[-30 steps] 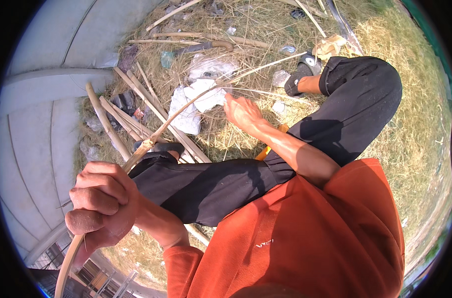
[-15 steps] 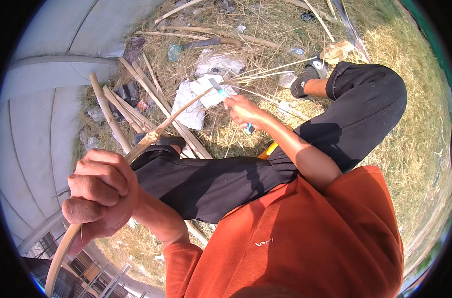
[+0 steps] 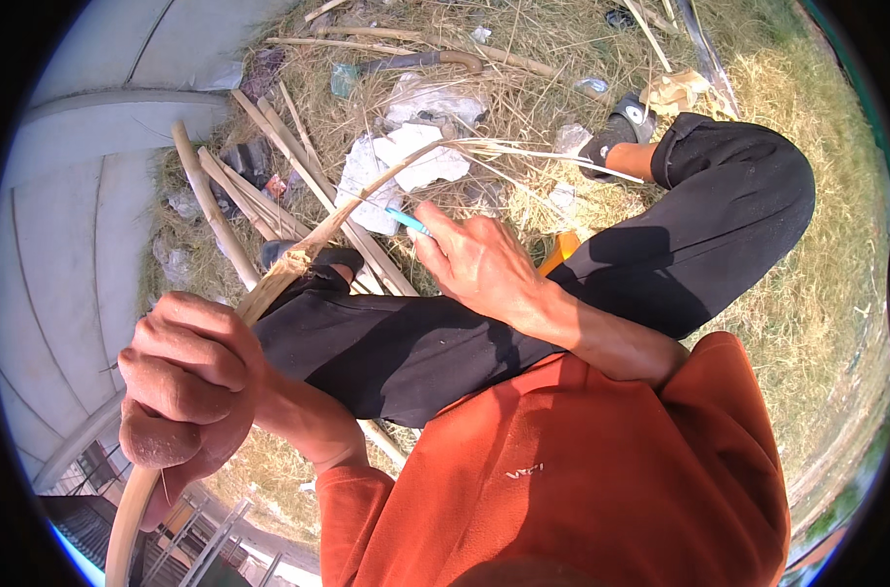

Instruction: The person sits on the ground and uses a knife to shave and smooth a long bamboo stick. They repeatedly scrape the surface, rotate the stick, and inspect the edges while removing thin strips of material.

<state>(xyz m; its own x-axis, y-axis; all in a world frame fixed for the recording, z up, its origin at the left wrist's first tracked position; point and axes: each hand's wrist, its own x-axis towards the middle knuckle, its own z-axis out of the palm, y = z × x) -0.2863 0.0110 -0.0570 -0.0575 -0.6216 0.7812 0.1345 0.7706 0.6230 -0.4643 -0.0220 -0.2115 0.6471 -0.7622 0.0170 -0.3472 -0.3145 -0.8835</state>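
My left hand (image 3: 185, 377), closed in a fist at the lower left, grips a long pale wooden stick (image 3: 318, 240). The stick slants away over my bent leg, and its near end bends down past my fist. A rough, splintered patch shows just beyond that hand. Thin peeled strips (image 3: 552, 155) trail from its far end. In my right hand (image 3: 484, 264) is a knife (image 3: 407, 220) with a turquoise handle. Its blade is seen nearly edge-on, close to the stick's middle; whether it touches the wood I cannot tell.
Several cut sticks (image 3: 303, 166) lie at the left beside a grey panelled wall (image 3: 63, 245). White crumpled sheets (image 3: 366, 176) and litter lie on dry grass ahead. A curved brown-and-grey rod (image 3: 415, 61) lies farther off. Something yellow (image 3: 559, 252) shows by my right leg.
My right hand and the knife have come nearer along the stick, toward my left hand. The blade has turned from broadside to nearly edge-on. My left hand keeps its grip.
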